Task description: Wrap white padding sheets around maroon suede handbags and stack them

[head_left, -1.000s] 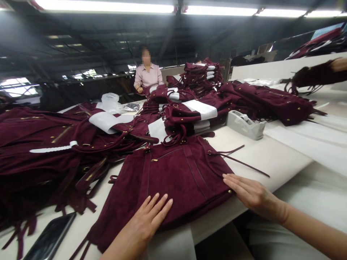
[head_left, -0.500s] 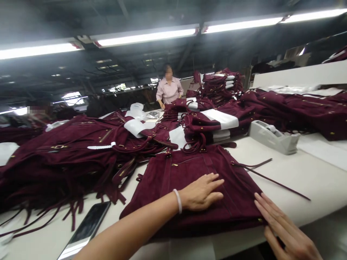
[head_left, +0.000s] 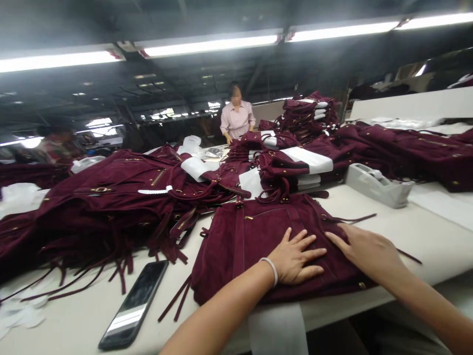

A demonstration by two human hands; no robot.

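A burgundy suede handbag (head_left: 225,241) lies flat before me, its handles toward the far side and a short zip near its top. On its front panel my left hand (head_left: 297,259) rests palm down, fingers spread, a pale band round the wrist. My right hand (head_left: 364,249) lies over the bag's right side, fingers stretched out and touching the suede; part of its fingertips is hard to make out. A thin strap (head_left: 408,256) runs out from behind the right hand. Under the bag's near edge a white sheet (head_left: 279,328) hangs over the table edge.
Left of the bag lies a smartphone (head_left: 135,303). A heap of burgundy bags (head_left: 121,197) with dangling straps fills the left. A grey tape dispenser (head_left: 380,185) stands at right on the white table (head_left: 443,241). More bags (head_left: 308,116) are stacked behind. A person (head_left: 237,121) stands across the table.
My right hand has moved from the bag's lower right corner up onto its right side. The left hand stays on the front, fingers spread wider. The view has shifted slightly.
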